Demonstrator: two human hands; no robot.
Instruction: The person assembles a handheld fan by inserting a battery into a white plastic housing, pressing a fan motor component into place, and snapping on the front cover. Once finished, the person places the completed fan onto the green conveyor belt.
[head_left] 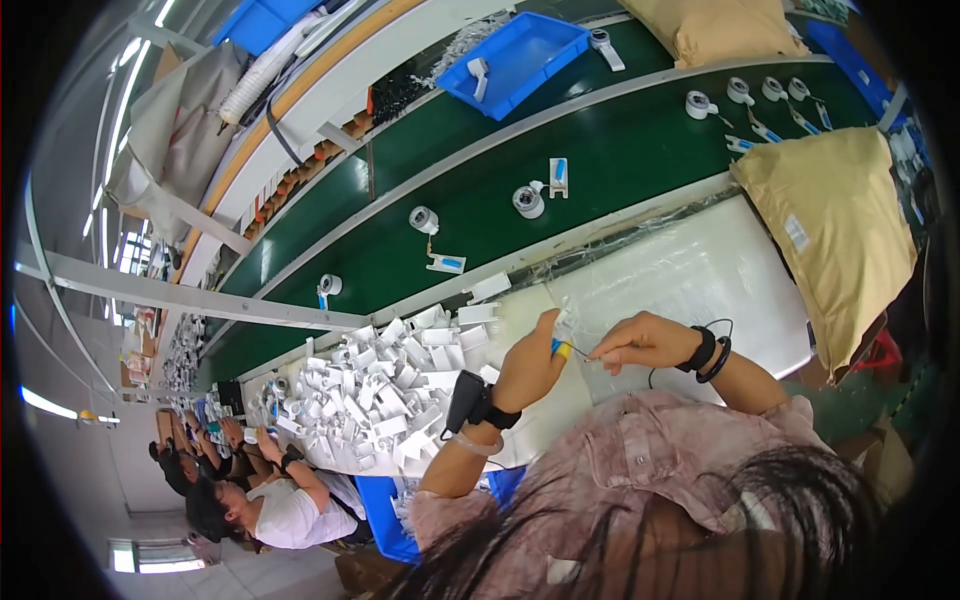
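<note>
My left hand (530, 365) is closed around a small white plastic part (566, 322), with a blue and yellow piece (562, 349) showing beside its fingers. Just to the right, my right hand (650, 342) pinches at a thin dark strand (582, 352) that runs toward the blue and yellow piece. Whether the strand is a wire or a slim tool I cannot make out. Both hands are above the pale work surface (680, 270). Left of my left hand lies a large heap of white plastic housings (380, 390).
Beyond the table runs a green conveyor belt (610, 140) carrying round white units (528, 202) wired to small holders with blue cells. A blue tray (530, 60) stands farther back. At right is a brown paper-wrapped bag (830, 240); below the heap, a blue bin (385, 515). Co-workers (290, 510) sit at left.
</note>
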